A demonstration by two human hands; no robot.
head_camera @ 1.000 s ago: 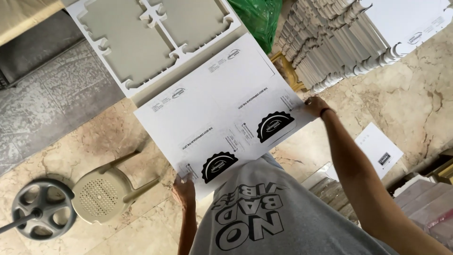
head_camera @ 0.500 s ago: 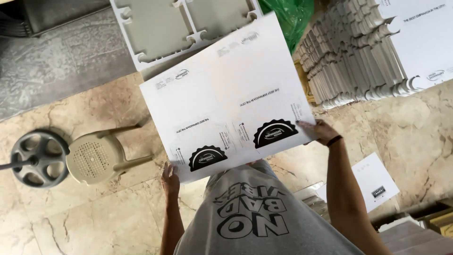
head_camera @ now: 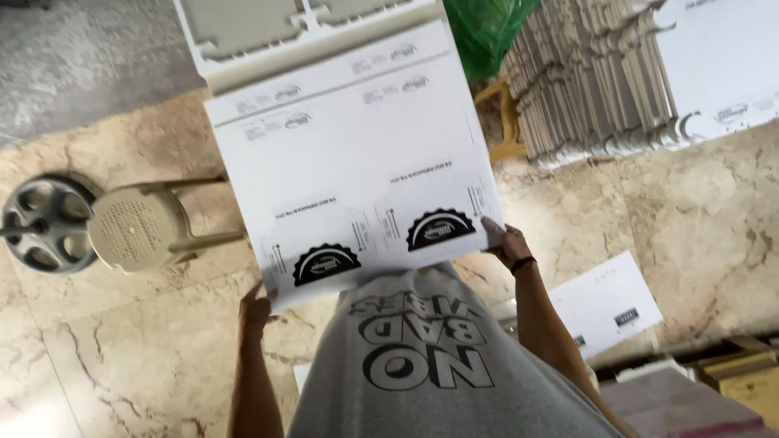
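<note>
A marble floor is seen below. A large white flat cardboard sheet with black printed emblems is held out in front of the body, above the floor. Its near edge is gripped at the left corner by the left hand and at the right corner by the right hand. A stack of white die-cut sheets lies to the right. A beige plastic stool stands beside a grey spoked wheel at left.

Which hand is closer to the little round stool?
The left hand. It grips the white sheet's near corner just right of and below the stool. The right hand holds the opposite corner, far across the sheet.
</note>
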